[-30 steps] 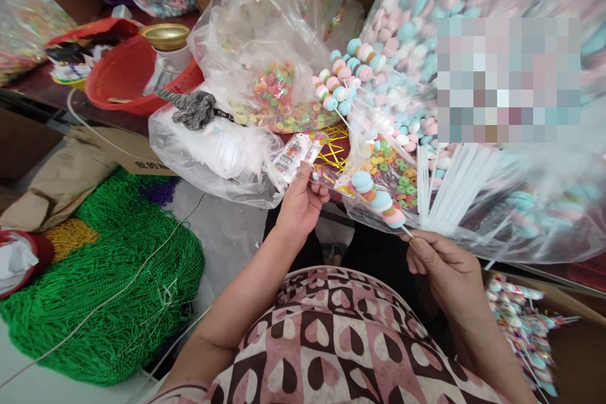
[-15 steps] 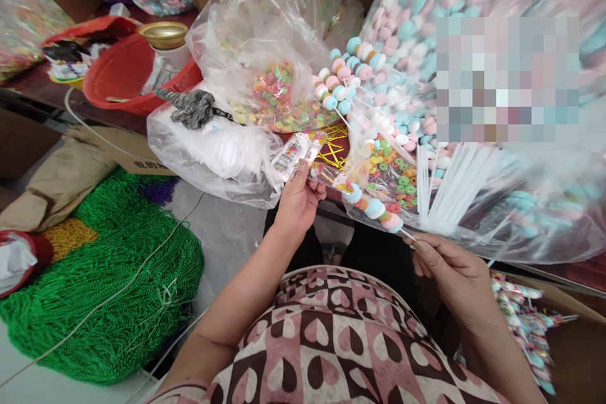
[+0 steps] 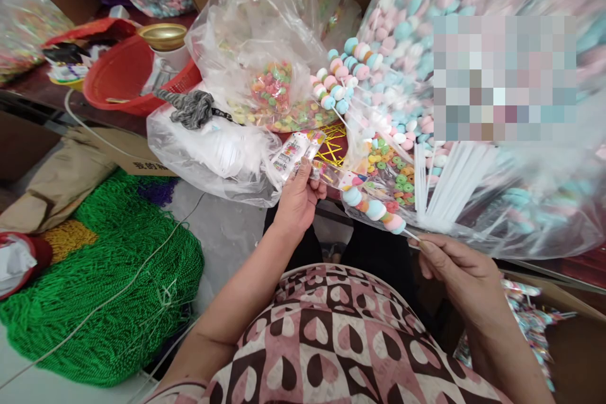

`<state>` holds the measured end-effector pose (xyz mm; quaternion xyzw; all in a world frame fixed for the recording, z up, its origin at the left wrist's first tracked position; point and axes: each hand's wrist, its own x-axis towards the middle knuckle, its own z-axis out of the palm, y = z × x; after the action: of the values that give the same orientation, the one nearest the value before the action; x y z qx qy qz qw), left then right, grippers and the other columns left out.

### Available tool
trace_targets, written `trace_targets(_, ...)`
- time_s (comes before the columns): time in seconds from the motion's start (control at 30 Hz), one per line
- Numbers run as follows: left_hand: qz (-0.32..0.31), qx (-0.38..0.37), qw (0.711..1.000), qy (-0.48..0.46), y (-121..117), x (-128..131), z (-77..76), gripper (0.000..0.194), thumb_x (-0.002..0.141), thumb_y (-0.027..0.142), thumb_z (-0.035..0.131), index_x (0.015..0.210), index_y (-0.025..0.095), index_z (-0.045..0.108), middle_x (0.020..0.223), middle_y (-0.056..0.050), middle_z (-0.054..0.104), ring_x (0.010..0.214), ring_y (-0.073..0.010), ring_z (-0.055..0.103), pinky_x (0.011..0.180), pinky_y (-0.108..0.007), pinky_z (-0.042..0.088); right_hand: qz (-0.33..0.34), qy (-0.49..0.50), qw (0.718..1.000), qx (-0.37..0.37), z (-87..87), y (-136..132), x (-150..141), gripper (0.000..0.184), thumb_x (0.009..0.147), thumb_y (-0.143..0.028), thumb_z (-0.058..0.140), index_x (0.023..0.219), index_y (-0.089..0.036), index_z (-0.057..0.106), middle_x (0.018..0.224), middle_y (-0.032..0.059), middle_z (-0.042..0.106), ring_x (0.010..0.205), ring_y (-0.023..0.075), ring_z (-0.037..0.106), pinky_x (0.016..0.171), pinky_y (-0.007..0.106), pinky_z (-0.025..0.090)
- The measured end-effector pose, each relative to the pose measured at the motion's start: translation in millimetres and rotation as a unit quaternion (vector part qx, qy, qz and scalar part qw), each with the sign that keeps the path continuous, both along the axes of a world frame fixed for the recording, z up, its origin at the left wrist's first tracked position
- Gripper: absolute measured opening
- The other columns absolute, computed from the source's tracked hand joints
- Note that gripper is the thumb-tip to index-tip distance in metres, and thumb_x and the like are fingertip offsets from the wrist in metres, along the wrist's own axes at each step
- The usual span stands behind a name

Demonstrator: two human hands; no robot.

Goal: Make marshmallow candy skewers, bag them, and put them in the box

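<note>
Between thumb and fingers, my left hand (image 3: 303,192) grips a clear printed candy bag (image 3: 353,178), which stretches to the right. My right hand (image 3: 449,259) pinches the white stick of a candy skewer (image 3: 376,209) threaded with blue, white and pink candies and orange pieces between them. The skewer's far tip touches or overlaps the bag's right end; whether it is inside, I cannot tell. More printed bags (image 3: 293,151) lie just beyond my left hand, beside gold twist ties (image 3: 334,144). Finished-looking skewers (image 3: 343,76) rest farther back.
A big bag of pastel candies (image 3: 402,31) fills the right, with white sticks (image 3: 457,180) and ring candies (image 3: 402,180) before it. Red baskets (image 3: 108,79) stand back left. Green cord (image 3: 118,284) heaps on the floor; a cardboard box (image 3: 572,353) with wrapped skewers sits lower right.
My right hand has shifted slightly right with the skewer. The bag's printed right end has moved a little right too, while my left hand stays almost still.
</note>
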<state>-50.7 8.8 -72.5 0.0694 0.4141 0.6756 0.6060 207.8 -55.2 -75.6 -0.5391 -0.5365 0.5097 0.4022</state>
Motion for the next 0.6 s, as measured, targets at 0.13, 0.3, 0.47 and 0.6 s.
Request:
trace_targets(0.13,0.003,0.009,1.0,0.007,0.6,-0.5,0.8,0.035,0.074,0.039,0.08,0.072,0.019,0.051,0.051,0.009,0.048,0.045,-0.0052,0.048,0.047,-0.018,0.038,-0.034,0.088,0.996,-0.005,2.6,0.4,3.9,0.014,0.078,-0.037,0.077,0.084,-0.025,0.078,0.05,-0.0028,0.056,0.042,0.0095,0.045,0.04,0.023,0.037)
trace_targets(0.3,-0.01,0.017,0.999,0.029,-1.2,5.6,3.4,0.038,0.072,0.042,0.081,0.07,0.019,0.05,0.05,0.009,0.047,0.044,-0.0052,0.047,0.046,-0.019,0.038,-0.055,0.137,0.989,-0.005,6.9,4.1,-5.9,0.013,0.077,-0.038,0.078,0.081,-0.025,0.078,0.066,0.002,0.069,0.053,0.0127,0.058,0.044,0.023,0.044)
trace_targets(0.47,-0.033,0.036,0.994,0.099,-8.2,19.5,-1.1,0.041,0.068,0.049,0.081,0.073,0.019,0.053,0.049,0.009,0.047,0.044,-0.006,0.047,0.045,-0.019,0.038,-0.012,0.17,0.985,0.026,8.9,13.3,-42.7,0.014,0.084,-0.038,0.072,0.088,-0.025,0.076,0.08,0.0035,0.071,0.059,0.0141,0.06,0.048,0.026,0.045)
trace_targets(0.6,-0.051,0.075,0.984,0.155,-13.9,25.2,-12.0,0.044,0.068,0.055,0.078,0.071,0.018,0.054,0.052,0.007,0.052,0.046,-0.0064,0.048,0.045,-0.02,0.039,0.036,0.163,0.986,0.029,4.1,17.6,-62.7,0.015,0.088,-0.038,0.068,0.091,-0.025,0.074,0.077,0.0023,0.071,0.057,0.0131,0.058,0.053,0.028,0.046)
